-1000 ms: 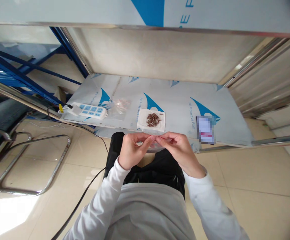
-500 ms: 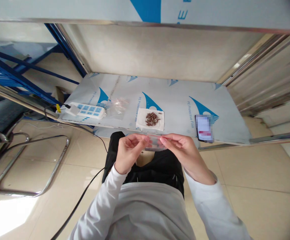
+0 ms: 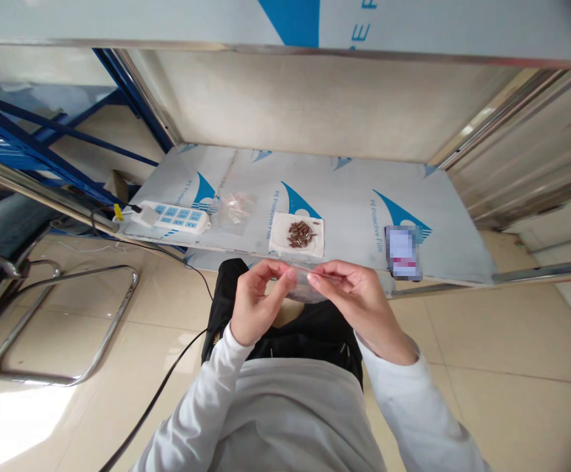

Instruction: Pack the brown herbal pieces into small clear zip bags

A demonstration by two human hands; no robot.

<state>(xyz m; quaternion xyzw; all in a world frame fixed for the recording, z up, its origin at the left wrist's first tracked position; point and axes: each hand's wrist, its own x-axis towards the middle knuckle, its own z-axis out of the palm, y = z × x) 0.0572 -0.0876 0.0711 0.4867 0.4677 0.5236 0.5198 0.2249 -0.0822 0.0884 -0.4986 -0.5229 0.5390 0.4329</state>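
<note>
Pinching with thumb and finger, the two hands hold a see-through plastic bag with a thin red edge [image 3: 305, 292]. The left hand [image 3: 254, 303] has the left end of that edge, and the right hand [image 3: 366, 307] has the right end. Each hand is mostly closed up, with its thumb near its pointing finger and the other fingers curled in. The bag hangs in the gap between them, over the lap and just off the near side of the silver-grey table with blue prints [image 3: 349, 229]. Its red edge is the long way of it, running from side to side and dipping a bit toward the right hand. I cannot tell whether the bag's top is apart or pressed together.

Straight ahead, past the bag, is a pile of small, shiny brown sticks [image 3: 301, 234]. It sits on a flat white square [image 3: 280, 246] near the table's front edge. The pile is almost in line with the gap, so neither hand is clearly nearer. One brown bit lies by itself on the right side of the square. Both hands are near the square but do not touch it.
</note>
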